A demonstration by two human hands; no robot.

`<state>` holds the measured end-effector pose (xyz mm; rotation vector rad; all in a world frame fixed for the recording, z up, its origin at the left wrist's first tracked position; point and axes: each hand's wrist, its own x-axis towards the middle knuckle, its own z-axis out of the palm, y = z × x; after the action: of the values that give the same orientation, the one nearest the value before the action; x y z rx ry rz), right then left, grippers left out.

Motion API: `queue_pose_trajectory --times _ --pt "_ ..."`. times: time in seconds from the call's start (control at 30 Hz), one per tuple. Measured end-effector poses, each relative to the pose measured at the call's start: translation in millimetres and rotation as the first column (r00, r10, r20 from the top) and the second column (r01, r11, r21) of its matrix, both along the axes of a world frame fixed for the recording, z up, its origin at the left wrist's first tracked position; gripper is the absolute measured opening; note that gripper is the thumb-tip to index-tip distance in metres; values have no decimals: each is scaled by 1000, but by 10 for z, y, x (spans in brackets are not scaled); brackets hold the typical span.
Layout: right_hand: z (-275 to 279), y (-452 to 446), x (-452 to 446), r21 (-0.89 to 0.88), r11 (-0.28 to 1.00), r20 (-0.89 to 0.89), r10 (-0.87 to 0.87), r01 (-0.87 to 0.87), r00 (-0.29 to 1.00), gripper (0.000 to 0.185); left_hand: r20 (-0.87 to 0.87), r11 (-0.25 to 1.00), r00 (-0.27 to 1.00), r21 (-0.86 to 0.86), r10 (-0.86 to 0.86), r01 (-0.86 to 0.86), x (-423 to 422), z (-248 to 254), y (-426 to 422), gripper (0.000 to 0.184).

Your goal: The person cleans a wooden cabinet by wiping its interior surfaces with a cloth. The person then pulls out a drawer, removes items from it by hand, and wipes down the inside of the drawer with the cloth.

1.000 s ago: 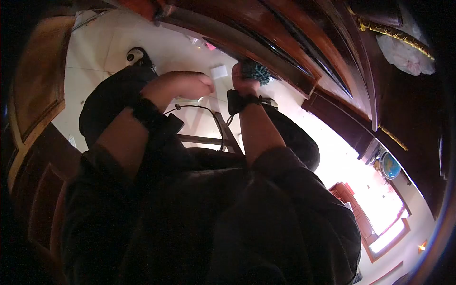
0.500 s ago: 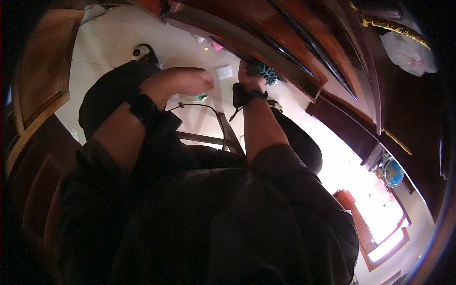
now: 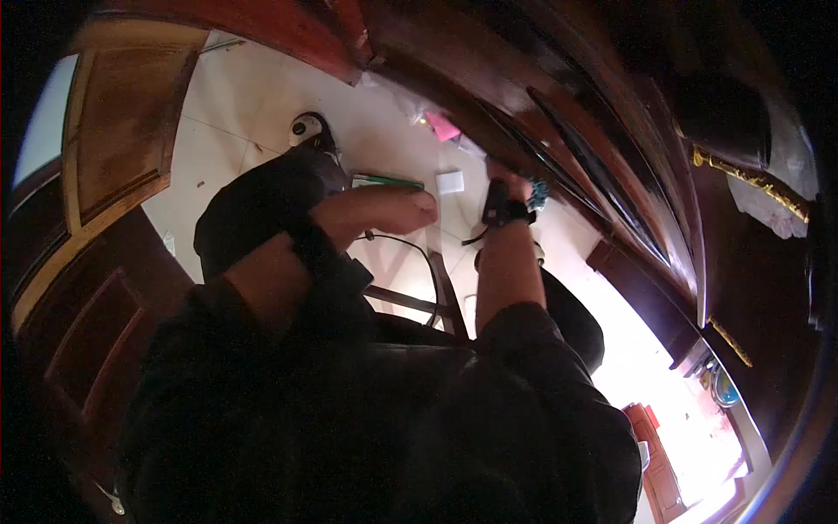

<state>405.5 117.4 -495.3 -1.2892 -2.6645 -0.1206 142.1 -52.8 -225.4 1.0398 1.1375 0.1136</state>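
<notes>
My left hand [image 3: 412, 211] hangs over the floor with its fingers curled in, and nothing shows in it. Just beyond it on the floor lie a flat green-edged item [image 3: 384, 181] and a small white square [image 3: 449, 182]. My right hand [image 3: 515, 185] is against the dark wooden furniture, closed on a teal tufted cloth [image 3: 539, 194]. Only a bit of that cloth shows beside the hand. Dark bands sit around both wrists, and the right one [image 3: 502, 208] carries a small black box with a loose strap.
Carved dark wooden furniture [image 3: 602, 188] runs along my right side. A wooden panel [image 3: 131, 113] stands at the left. Something pink [image 3: 443, 127] lies by the furniture's base. A black cable [image 3: 419, 246] loops below my left hand. A globe [image 3: 724, 387] is at the far right.
The view has shifted, so both hands and the floor items appear lower and further right. Less of the teal cloth shows beside my right hand. More of the green-edged item is visible.
</notes>
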Motion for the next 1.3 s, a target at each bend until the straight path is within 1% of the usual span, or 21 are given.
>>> queue_pose_trajectory --times 0.03,0.07,0.1,0.17,0.2,0.23,0.3,0.37,0.4,0.43,0.47,0.5,0.57,0.7,0.8,0.9,0.97,1.03,1.2,1.23,1.3 --pt "339 -23 -168 -496 866 -194 -186 68 963 45 -15 1000 1000 -24 -18 17 -47 214 38 32" --pt "747 -52 -375 -902 416 -405 -719 -118 564 46 -40 997 997 -31 -67 66 -55 191 2 31" --pt "1156 -79 -585 -965 173 -205 -966 -195 159 47 -57 993 991 -36 -119 117 -57 154 2 31" --pt "1627 -95 -842 -830 231 -279 -960 -508 19 46 -69 992 990 11 -122 123 -4 93 -11 31" --pt "916 -16 -463 -546 270 147 -901 -794 -407 43 -72 994 994 62 -85 90 5 34 -37 31" --pt "397 -68 -298 -788 372 -285 -927 -491 -244 43 -73 992 996 111 -45 53 0 2 -50 31" --pt "912 -150 -469 -723 293 63 -874 -625 -483 43 -56 998 998 41 -38 40 17 68 -38 31" --pt "1237 -310 -607 -725 298 136 -822 -621 -553 43 -52 995 999 99 -10 15 35 56 -64 32" --pt "1319 -398 -632 -740 307 77 -845 -599 -529 43 -68 997 997 75 -22 27 30 95 -45 32" --pt "1070 -632 -481 -799 394 -322 -918 -453 -232 44 -84 998 996 47 -34 38 16 171 -19 32" --pt "803 -859 -324 -768 586 -620 -781 -258 72 48 -100 998 993 22 -56 59 -8 202 3 32" --pt "782 -1016 -311 -792 602 -609 -766 -105 206 48 -64 1000 998 18 -1 2 -8 111 -9 33" --pt "858 -1388 -151 -883 459 -391 -833 97 392 50 18 995 995 -1 103 -103 64 -167 -115 33" --pt "1076 -1886 136 -894 326 6 -679 308 734 53 -30 994 997 85 66 -63 118 -259 -145 33" --pt "1152 -1981 128 -843 305 225 -548 443 806 55 -35 993 995 75 93 -90 92 -176 -91 33" --pt "1195 -2027 156 -837 307 278 -474 453 836 57 -5 994 994 -25 107 -107 86 -72 -63 33" --pt "822 -2131 478 -871 478 -89 -388 118 917 52 -7 996 996 0 84 -84 81 -81 -73 33" --pt "944 -2148 692 -783 622 -210 -236 -19 949 47 -16 997 997 -17 77 -77 111 -153 -109 33" --pt "1859 -1821 752 -446 893 179 155 -60 971 31 -42 980 989 -133 145 -149 159 -133 -103 33" --pt "1996 -1741 779 -479 874 47 -67 81 997 32 -32 979 987 -131 155 -157 179 -250 -137 34" --pt "2211 -1476 871 -588 746 -188 -502 312 844 35 -46 983 991 -130 127 -132 184 -292 -145 34"
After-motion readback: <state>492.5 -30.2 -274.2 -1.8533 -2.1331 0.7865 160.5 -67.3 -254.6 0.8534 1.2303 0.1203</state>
